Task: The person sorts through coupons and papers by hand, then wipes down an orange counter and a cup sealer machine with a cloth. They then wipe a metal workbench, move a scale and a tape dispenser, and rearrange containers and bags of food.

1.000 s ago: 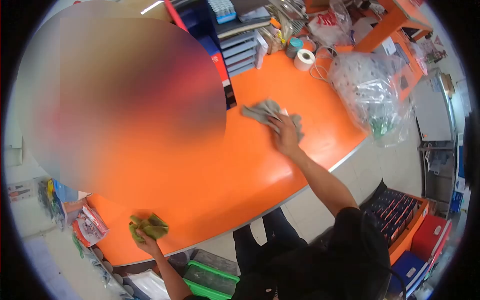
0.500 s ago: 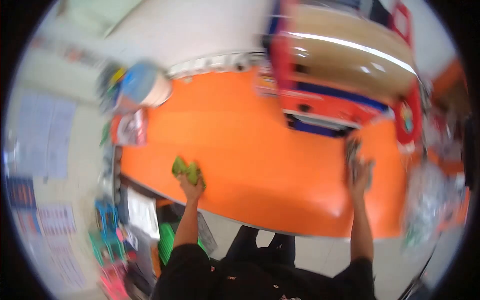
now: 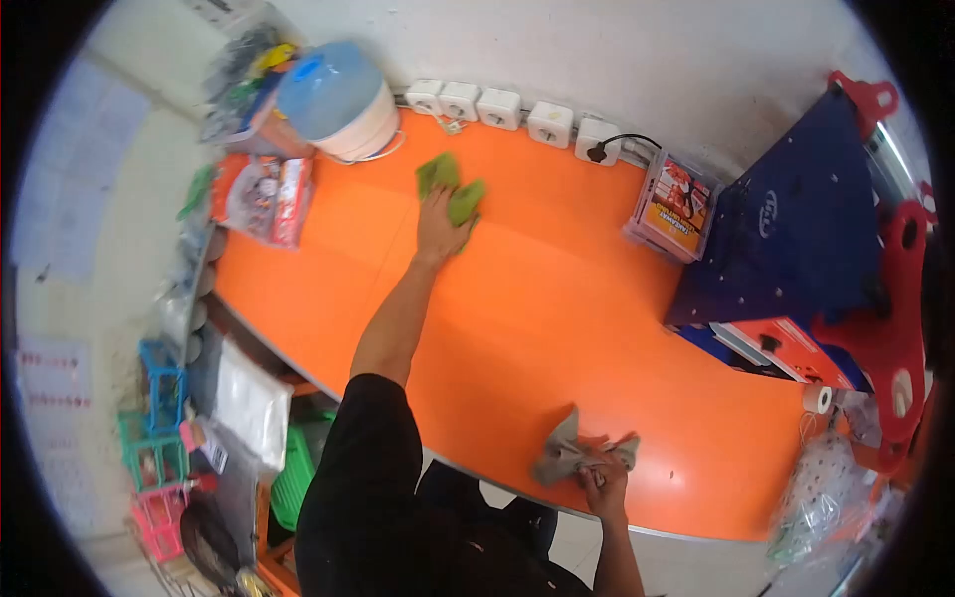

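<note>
My left hand [image 3: 438, 229] reaches far across the orange tabletop [image 3: 497, 328], fingers closed over a bunched green cloth [image 3: 438, 176] that lies against the surface near the wall. Close to the table's front edge, my right hand [image 3: 605, 488] grips a crumpled grey cloth [image 3: 575, 450], whose loose folds spread out over the tabletop to the left and above the fingers.
A row of white sockets [image 3: 497, 107] runs along the wall, with a black plug in one. A tub with a blue lid [image 3: 338, 104] and a red-and-clear packet [image 3: 264, 197] stand at the left. Stacked printed boxes [image 3: 678, 204] and a large blue-and-red machine [image 3: 776, 219] occupy the right.
My left hand has moved forward and right with the green cloth, toward the wall. My right hand has come back left with the grey cloth, away from the machine. The view has turned.
</note>
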`<state>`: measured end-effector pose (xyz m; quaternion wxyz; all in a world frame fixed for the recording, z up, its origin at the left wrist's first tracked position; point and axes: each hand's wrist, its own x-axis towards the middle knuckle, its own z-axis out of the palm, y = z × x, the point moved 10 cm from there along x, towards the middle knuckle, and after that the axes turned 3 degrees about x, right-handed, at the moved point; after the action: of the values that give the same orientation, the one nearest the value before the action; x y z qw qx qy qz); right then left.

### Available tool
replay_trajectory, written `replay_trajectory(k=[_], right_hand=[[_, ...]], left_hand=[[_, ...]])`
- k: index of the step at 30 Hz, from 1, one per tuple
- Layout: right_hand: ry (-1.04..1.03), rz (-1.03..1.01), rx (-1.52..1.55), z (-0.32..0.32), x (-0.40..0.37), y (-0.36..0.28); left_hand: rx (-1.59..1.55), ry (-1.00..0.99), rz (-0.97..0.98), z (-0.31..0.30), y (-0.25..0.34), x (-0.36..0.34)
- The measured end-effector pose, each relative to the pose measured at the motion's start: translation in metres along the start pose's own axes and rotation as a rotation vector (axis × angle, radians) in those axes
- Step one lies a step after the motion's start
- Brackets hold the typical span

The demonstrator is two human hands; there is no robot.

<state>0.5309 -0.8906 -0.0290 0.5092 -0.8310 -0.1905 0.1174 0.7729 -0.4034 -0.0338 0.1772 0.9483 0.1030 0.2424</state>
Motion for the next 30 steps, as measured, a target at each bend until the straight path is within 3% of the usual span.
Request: replay_trajectory(k=[1, 3, 4, 5, 6, 7, 8, 9, 10, 11, 12, 13, 14, 16, 18, 19, 21, 23, 25, 26, 27, 30], right_hand=[[0.016, 0.024, -0.034, 0.006, -0.006, 0.002], [0.231, 0.423, 0.211, 0.011, -0.010, 0.042], [0.426, 0.291, 0.294, 0.001, 0.040, -0.013], [0.424, 0.367, 0.250, 0.001, 0.047, 0.004], [0.476, 0.354, 0.261, -0.003, 0.094, -0.040], [0.492, 0.193, 0.068, -0.011, 0.137, -0.070], [0.435, 0.210, 0.084, -0.010, 0.173, -0.073], [0.462, 0.003, -0.308, -0.013, 0.214, -0.088], [0.373, 0.037, -0.370, -0.009, 0.267, -0.092], [0.455, -0.093, -0.630, -0.009, 0.310, -0.065], [0.497, 0.111, -0.698, -0.012, 0.360, -0.039], [0.529, 0.313, -0.765, 0.000, 0.393, -0.020], [0.490, 0.288, -0.737, 0.041, 0.410, -0.017], [0.769, 0.129, -1.112, 0.106, 0.411, -0.055], [0.480, 0.076, -0.799, 0.165, 0.404, -0.062], [0.475, 0.069, -0.805, 0.179, 0.400, -0.075], [0.166, -0.218, -0.543, 0.228, 0.395, -0.108], [0.231, -0.248, -0.432, 0.225, 0.435, -0.123], [-0.018, -0.416, -0.396, 0.279, 0.479, -0.136], [-0.011, -0.445, -0.500, 0.303, 0.498, -0.151], [-0.003, -0.475, -0.602, 0.329, 0.521, -0.167], [0.242, -0.391, -0.457, 0.350, 0.614, -0.168]], left_hand=[[-0.076, -0.026, 0.082, 0.024, 0.020, 0.029], [-0.203, -0.066, 0.254, 0.068, 0.071, 0.077], [-0.255, -0.085, 0.334, 0.084, 0.098, 0.091], [-0.329, -0.112, 0.388, 0.096, 0.122, 0.094], [-0.396, -0.142, 0.439, 0.101, 0.142, 0.089], [-0.442, -0.387, 0.466, 0.111, 0.162, 0.074], [-0.476, -0.636, 0.494, 0.112, 0.172, 0.049], [-0.644, -0.682, 0.614, 0.093, 0.174, 0.018], [-0.803, -0.720, 0.718, 0.068, 0.170, -0.014], [-0.875, -0.571, 0.787, 0.026, 0.155, -0.030], [-0.920, -0.410, 0.845, -0.016, 0.134, -0.045], [-0.796, -0.428, 0.763, -0.021, 0.099, -0.072], [-0.682, -0.447, 0.678, -0.025, 0.060, -0.093], [-0.588, -0.429, 0.420, -0.076, -0.015, -0.095], [-0.432, -0.321, 0.123, -0.128, -0.096, -0.098], [-0.342, -0.263, 0.024, -0.146, -0.134, -0.109], [-0.202, -0.170, -0.187, -0.182, -0.197, -0.133], [-0.158, -0.123, -0.296, -0.191, -0.215, -0.137], [-0.016, 0.008, -0.341, -0.204, -0.208, -0.128], [-0.030, 0.011, -0.336, -0.200, -0.208, -0.130], [-0.073, 0.045, -0.347, -0.197, -0.212, -0.132], [-0.122, 0.082, -0.368, -0.185, -0.228, -0.144]])
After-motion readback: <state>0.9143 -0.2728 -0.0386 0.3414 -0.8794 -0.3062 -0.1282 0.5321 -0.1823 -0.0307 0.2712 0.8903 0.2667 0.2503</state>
